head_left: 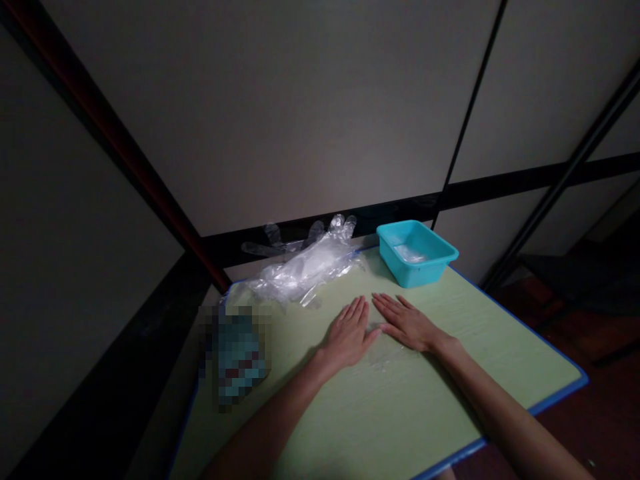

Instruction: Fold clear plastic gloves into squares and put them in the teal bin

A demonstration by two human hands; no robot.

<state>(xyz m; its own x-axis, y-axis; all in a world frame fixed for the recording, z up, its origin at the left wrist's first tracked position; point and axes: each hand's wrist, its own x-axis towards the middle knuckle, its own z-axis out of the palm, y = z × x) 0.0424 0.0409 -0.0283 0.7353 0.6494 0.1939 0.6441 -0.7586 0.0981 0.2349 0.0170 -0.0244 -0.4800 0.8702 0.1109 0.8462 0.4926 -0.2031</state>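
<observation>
Both hands lie flat, palms down, on a thin clear plastic glove [387, 353] spread on the table. Its outline is faint, and its finger end is mostly hidden under the hands. My left hand [349, 333] has its fingers stretched forward and its thumb pointing right. My right hand [406, 323] rests beside it, fingers angled to the left, thumb close to the left thumb. A heap of clear disposable plastic gloves [310, 267] lies beyond my left hand at the back edge.
A turquoise plastic basin [425, 275] with some clear plastic inside stands at the back right. On the left lies a blurred-out green item [241, 353]. The pale green table [500, 353] has a blue edge and stands against light panels [320, 120].
</observation>
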